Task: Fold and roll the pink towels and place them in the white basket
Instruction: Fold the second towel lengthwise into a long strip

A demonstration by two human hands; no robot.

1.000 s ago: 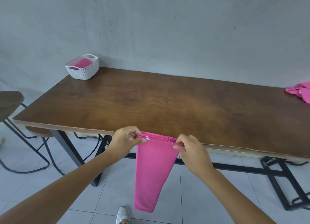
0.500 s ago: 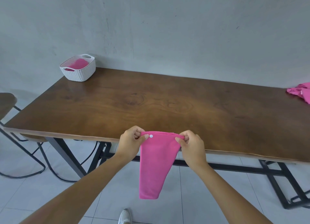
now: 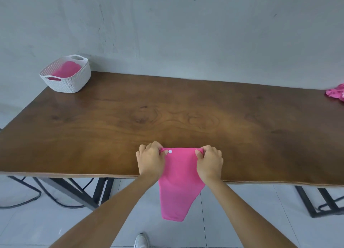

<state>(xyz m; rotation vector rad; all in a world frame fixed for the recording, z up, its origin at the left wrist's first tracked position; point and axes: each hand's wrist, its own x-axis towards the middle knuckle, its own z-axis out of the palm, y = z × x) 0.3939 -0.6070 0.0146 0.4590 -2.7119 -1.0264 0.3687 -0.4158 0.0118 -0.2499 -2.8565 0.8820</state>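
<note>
At the bottom middle, a folded pink towel hangs long-ways over the near edge of the wooden table, narrow end pointing down at the floor. The left hand and right hand each pinch a top corner tight. In the upper left sits the white basket with a pink towel inside. More pink towels lie at the right edge.

Bare wooden table lies open between the white basket and the far-right pink towels.
</note>
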